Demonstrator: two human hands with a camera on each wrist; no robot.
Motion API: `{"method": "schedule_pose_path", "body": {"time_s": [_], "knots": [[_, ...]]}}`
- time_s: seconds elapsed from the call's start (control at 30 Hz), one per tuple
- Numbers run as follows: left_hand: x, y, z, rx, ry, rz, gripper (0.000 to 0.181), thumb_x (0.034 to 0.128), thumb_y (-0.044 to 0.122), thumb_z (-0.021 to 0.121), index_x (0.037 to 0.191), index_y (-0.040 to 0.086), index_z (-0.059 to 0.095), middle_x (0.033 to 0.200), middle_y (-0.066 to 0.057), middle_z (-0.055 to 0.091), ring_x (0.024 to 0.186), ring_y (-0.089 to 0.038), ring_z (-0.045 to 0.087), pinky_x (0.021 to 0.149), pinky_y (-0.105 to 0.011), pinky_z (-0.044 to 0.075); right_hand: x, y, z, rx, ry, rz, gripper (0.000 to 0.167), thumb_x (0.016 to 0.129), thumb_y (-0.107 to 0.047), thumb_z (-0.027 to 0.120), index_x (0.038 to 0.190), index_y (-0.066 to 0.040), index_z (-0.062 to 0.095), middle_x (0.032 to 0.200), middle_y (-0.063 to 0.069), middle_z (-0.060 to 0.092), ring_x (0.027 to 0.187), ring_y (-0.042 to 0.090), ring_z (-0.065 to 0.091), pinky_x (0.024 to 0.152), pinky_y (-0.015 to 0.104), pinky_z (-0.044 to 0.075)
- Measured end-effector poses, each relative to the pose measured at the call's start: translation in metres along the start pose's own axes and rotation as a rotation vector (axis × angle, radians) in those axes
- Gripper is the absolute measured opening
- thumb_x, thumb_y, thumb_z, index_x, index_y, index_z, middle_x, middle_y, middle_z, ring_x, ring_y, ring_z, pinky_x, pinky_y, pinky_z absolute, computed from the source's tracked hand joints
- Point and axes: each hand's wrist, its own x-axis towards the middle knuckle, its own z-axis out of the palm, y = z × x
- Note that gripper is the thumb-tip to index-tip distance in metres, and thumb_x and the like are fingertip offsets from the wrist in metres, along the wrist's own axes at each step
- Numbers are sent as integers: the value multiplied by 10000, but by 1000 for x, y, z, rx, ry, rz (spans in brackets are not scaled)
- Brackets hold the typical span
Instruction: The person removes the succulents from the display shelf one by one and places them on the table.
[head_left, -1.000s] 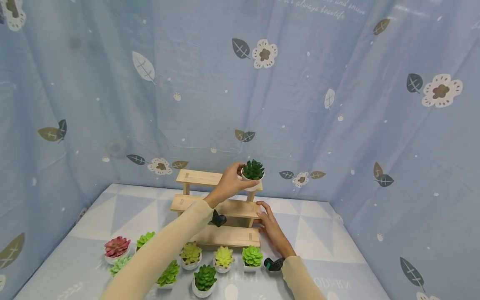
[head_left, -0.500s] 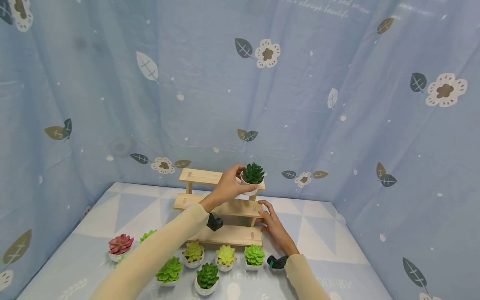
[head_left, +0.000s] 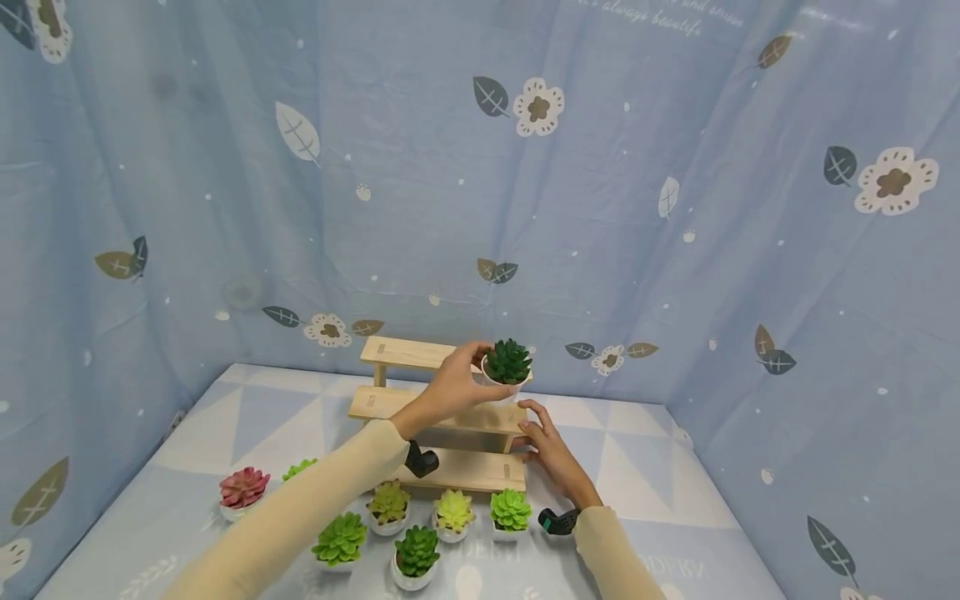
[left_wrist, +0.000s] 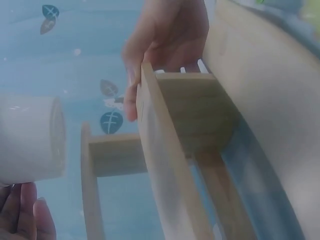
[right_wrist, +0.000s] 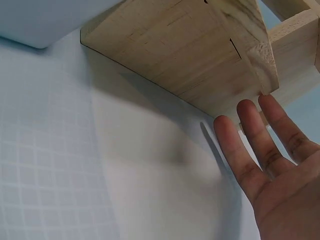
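In the head view, my left hand [head_left: 455, 385] grips a white pot with a dark green artificial succulent [head_left: 507, 361]. It is held upright over the right part of the three-tier wooden plant stand [head_left: 465, 471], near its middle board. The left wrist view shows the white pot [left_wrist: 30, 140] apart from the boards, with my left fingertips [left_wrist: 27, 207] against it. My right hand [head_left: 551, 454] holds the right end of the middle board. In the right wrist view, fingers [right_wrist: 272, 150] of that hand reach up to the board's edge; thumb and index finger are out of that frame.
In front of the stand stand several potted succulents: yellow-green [head_left: 453, 511], bright green [head_left: 510, 510], dark green [head_left: 416, 552] and light green [head_left: 339, 540]. A red one [head_left: 243, 488] is at the left, and my left sleeve [head_left: 292, 517] covers part of that group. A patterned curtain [head_left: 420, 208] hangs behind.
My left hand has lowered the dark green succulent from top-board height toward the middle board. The right hand stays at the stand's end. The head view has shifted slightly.
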Motion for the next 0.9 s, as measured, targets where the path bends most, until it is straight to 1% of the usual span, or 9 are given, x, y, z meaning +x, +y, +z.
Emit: {"method": "schedule_pose_path", "body": {"time_s": [0.13, 0.2, 0.3, 0.43, 0.57, 0.7, 0.8, 0.9], "knots": [[-8, 2, -4, 35, -13, 42, 757, 844, 418, 855, 1438, 85, 523, 1236, -29, 599, 1076, -203, 562, 851, -412, 501, 1, 1, 1, 9, 6, -1, 475, 1080, -479, 501, 1513, -361, 346, 1352, 185, 523, 1158, 391, 598, 872, 453, 540], [-13, 3, -5, 48, -21, 52, 746, 848, 410, 852, 1436, 88, 525, 1230, -28, 603, 1067, -187, 562, 846, -411, 501, 1, 2, 1, 15, 7, -3, 473, 1080, -476, 503, 1513, -365, 346, 1351, 190, 524, 1151, 388, 600, 876, 457, 543], [-19, 4, -7, 56, -26, 61, 757, 846, 417, 853, 1451, 103, 523, 1265, -14, 599, 1065, -168, 563, 846, -404, 500, 1, 2, 1, 20, 9, -6, 474, 1081, -467, 504, 1515, -362, 346, 1342, 188, 532, 1132, 368, 608, 877, 462, 544], [-27, 5, -8, 46, -30, 77, 754, 837, 434, 859, 1441, 126, 529, 1255, 4, 596, 1034, -162, 560, 813, -383, 506, 1, 2, 1, 24, 8, -13, 473, 1088, -453, 495, 1523, -357, 335, 1358, 177, 533, 1120, 341, 617, 884, 468, 543], [-34, 9, -8, 36, -39, 88, 749, 838, 425, 861, 1432, 114, 528, 1241, -2, 591, 991, -171, 554, 794, -372, 501, 1, 2, 0, 20, 5, -14, 487, 1091, -448, 489, 1535, -352, 314, 1372, 167, 534, 1127, 326, 615, 885, 465, 542], [-40, 13, -8, 19, -51, 103, 748, 841, 394, 864, 1443, 106, 527, 1280, 1, 587, 991, -155, 554, 827, -376, 489, 0, 3, 0, 15, 4, -11, 529, 1093, -454, 478, 1568, -344, 273, 1370, 166, 547, 1141, 327, 610, 872, 449, 542], [-43, 15, -7, 13, -60, 131, 701, 843, 373, 867, 1417, 123, 551, 1266, 21, 597, 1002, -133, 558, 845, -381, 484, -1, 3, 1, 5, 2, -16, 573, 1102, -439, 461, 1604, -310, 217, 1377, 181, 555, 1157, 335, 610, 858, 433, 538], [-47, 16, -7, 14, -65, 142, 670, 843, 370, 866, 1397, 146, 564, 1239, 40, 601, 1001, -122, 557, 844, -383, 484, -2, 3, 2, -9, 1, -22, 605, 1107, -431, 449, 1624, -280, 174, 1385, 199, 553, 1167, 346, 609, 849, 425, 535]]}}
